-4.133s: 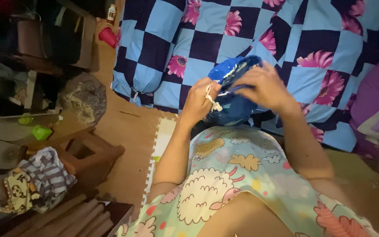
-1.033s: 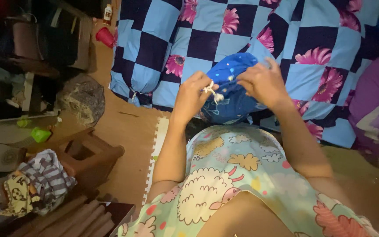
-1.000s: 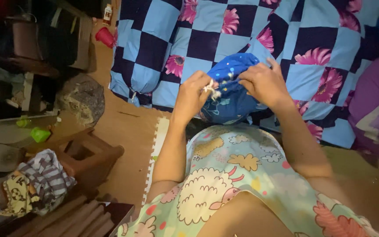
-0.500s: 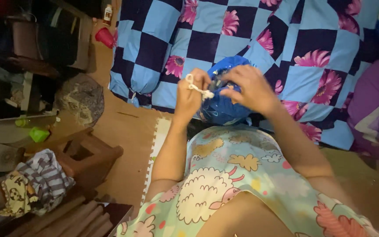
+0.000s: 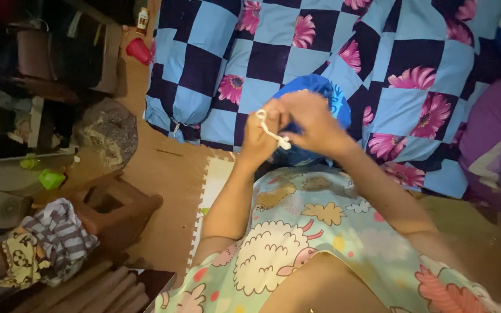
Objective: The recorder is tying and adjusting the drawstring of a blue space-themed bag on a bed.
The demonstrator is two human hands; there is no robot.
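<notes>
Grip on white cord [image 5: 272,132], left hand [image 5: 260,138], right hand [image 5: 313,123] (fingers meeting), blue bag [image 5: 333,98]

Checkered quilt [image 5: 273,52] walls far side; wooden stool [image 5: 117,206] blocks left; floor mat [image 5: 172,168] between open.

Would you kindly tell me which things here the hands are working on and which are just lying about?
In hand: blue bag, white cord, left hand, right hand.
Lying about: checked quilt, wooden stool, striped cloth, red cup.

Bare-armed person in pale green garment [image 5: 297,243] with cartoon sheep and clouds
</notes>
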